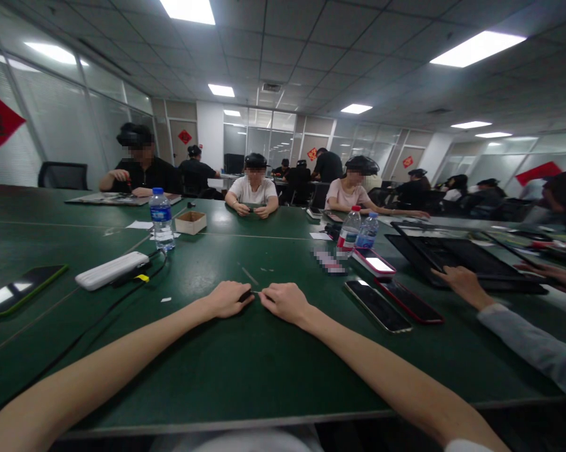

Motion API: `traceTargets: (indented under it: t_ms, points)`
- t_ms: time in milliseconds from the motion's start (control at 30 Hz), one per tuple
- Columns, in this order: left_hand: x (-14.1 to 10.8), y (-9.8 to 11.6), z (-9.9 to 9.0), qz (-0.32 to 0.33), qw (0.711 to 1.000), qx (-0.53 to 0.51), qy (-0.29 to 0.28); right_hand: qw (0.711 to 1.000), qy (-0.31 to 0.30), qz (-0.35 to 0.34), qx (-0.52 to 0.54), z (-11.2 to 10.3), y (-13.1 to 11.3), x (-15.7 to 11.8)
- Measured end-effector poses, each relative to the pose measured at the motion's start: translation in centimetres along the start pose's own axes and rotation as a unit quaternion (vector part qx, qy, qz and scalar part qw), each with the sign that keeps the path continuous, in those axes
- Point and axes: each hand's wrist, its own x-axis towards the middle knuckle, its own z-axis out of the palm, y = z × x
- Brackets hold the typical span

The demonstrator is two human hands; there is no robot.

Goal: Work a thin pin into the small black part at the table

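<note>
My left hand [228, 299] rests on the green table [179, 376], its fingers closed in a pinch. Close by on its right, my right hand [285, 302] is also closed, thumb and forefinger together. The fingertips of both hands almost meet, with a thin pale sliver [257, 292] showing between them. It is too small to name, and the fingers hide the rest. A few small scraps lie on the tabletop just beyond my hands.
To the left are a white power bank [112, 270] with a cable, a phone [21, 290], a water bottle [161, 220] and a small box [191, 222]. Several phones [377, 305] and two bottles stand right. A neighbour's hand [464, 285] holds a black frame [471, 260].
</note>
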Motion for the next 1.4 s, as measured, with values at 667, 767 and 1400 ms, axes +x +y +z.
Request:
traceTargets:
  t_ms: [667, 767, 1400]
  points:
    - [0.2, -0.1, 0.3, -0.015, 1.0, 0.009, -0.003, 0.983, 0.046, -0.175, 0.003, -0.3, -3.5, -0.6]
    - [0.1, -0.1, 0.2, -0.005, 1.0, 0.009, 0.0, 0.995, 0.03, -0.096, 0.0, -0.4, -1.6, -0.3]
    - [0.1, -0.3, 0.8, 0.006, 1.0, 0.006, 0.016, 1.0, -0.016, 0.001, -0.014, -0.3, -1.1, -0.3]
